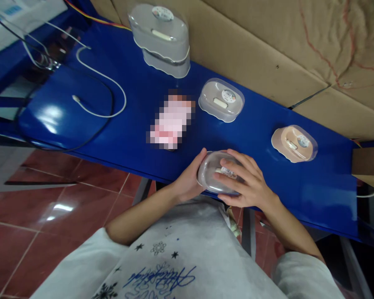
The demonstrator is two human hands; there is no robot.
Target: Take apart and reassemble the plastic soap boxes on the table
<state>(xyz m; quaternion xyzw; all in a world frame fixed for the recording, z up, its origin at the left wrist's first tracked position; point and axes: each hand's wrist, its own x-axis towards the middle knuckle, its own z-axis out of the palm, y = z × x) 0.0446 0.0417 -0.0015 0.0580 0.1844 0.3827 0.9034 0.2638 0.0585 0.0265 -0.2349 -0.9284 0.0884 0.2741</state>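
A small oval clear-lidded plastic box (212, 168) rests at the near edge of the blue table (134, 124). My left hand (188, 180) grips its left end with curled fingers. My right hand (247, 182) lies over its top and right side, fingers wrapped on the lid. Both hands hold the same box.
Two similar small boxes (222, 99) (294, 143) sit farther back, and a larger stack of clear boxes (162, 39) stands at the far end. A blurred pink object (171, 122) lies mid-table. White cable (102, 79) loops at left. Cardboard wall (283, 45) runs behind; a cardboard box (369, 164) at right.
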